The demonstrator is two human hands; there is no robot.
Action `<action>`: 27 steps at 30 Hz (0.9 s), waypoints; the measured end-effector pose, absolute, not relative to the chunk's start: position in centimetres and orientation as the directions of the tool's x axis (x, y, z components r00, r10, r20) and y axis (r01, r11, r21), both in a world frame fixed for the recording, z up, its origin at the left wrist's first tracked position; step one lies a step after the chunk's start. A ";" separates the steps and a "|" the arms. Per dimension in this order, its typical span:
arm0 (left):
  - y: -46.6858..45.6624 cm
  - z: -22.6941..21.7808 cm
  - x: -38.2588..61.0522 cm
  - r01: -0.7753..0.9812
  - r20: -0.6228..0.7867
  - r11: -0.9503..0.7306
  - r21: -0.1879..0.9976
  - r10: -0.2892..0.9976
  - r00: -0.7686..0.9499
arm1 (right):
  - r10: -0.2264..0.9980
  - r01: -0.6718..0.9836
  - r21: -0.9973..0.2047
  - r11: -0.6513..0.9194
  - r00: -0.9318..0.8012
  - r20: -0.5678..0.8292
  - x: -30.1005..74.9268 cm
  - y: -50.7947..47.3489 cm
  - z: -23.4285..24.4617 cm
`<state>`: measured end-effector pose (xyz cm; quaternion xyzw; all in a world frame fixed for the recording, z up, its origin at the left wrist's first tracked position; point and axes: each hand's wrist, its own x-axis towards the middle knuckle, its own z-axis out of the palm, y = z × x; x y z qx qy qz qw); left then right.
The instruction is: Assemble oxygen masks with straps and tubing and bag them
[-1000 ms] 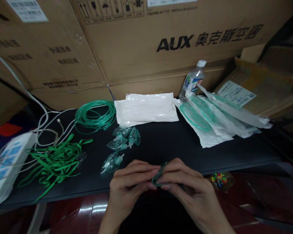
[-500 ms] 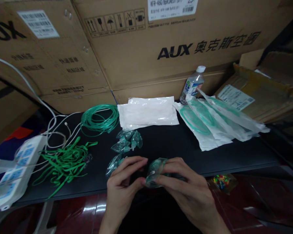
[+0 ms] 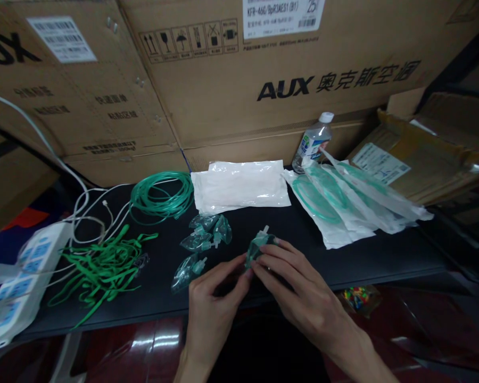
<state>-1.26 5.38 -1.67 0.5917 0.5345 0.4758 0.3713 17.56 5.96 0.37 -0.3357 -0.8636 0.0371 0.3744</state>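
A clear green oxygen mask (image 3: 256,248) is held between my two hands above the front of the black table, its pale connector pointing up and away. My left hand (image 3: 219,298) pinches the mask's left edge with thumb and fingertips. The fingers of my right hand (image 3: 299,282) wrap round its right side and hide part of it. Left of my hands lies another single mask (image 3: 187,272), with a small cluster of similar masks (image 3: 207,232) behind it. A tangle of green elastic straps (image 3: 104,266) sits farther left.
Coiled green tubing (image 3: 162,196) and white packets (image 3: 241,186) lie along the back. Packaged green tubing (image 3: 335,199) is at right, beside a plastic bottle (image 3: 313,142). A power strip (image 3: 27,282) with cables stands at left. Large cartons (image 3: 223,106) wall off the back.
The held mask has turned so its connector now points upward, and my hands have come closer together. My left hand has shifted right, uncovering the single mask beside it.
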 end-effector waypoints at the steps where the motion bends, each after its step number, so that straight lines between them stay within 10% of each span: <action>1: 5.5 -1.9 -1.1 0.234 0.144 -0.129 0.964 0.989 -0.047 | 0.617 0.549 -0.335 0.765 -0.478 0.625 17.4 5.9 0.2; 7: 6.4 -3.6 -0.2 -0.125 -0.129 0.107 0.986 0.974 -0.184 | 0.726 0.499 -0.624 0.602 -0.016 0.688 16.2 3.9 -1.1; 11: 6.5 -4.8 0.0 -0.203 -0.133 0.085 0.975 0.963 -0.234 | 0.882 0.211 -0.925 0.317 0.292 0.369 14.4 3.8 -1.6; 16: 6.5 -4.7 -0.6 0.055 0.138 -0.128 0.990 0.947 -0.291 | 0.966 -0.083 -0.979 0.187 0.197 0.168 13.0 4.6 -2.2; 21: 6.5 -4.2 -1.1 0.289 0.495 -0.434 0.853 0.849 -0.185 | 0.958 0.036 -0.971 0.237 0.155 0.240 13.0 4.3 -2.8; 27: 6.2 -5.9 0.0 0.289 0.543 -0.473 0.832 0.803 -0.247 | 0.964 0.005 -0.990 0.143 0.227 0.140 11.2 4.5 -2.3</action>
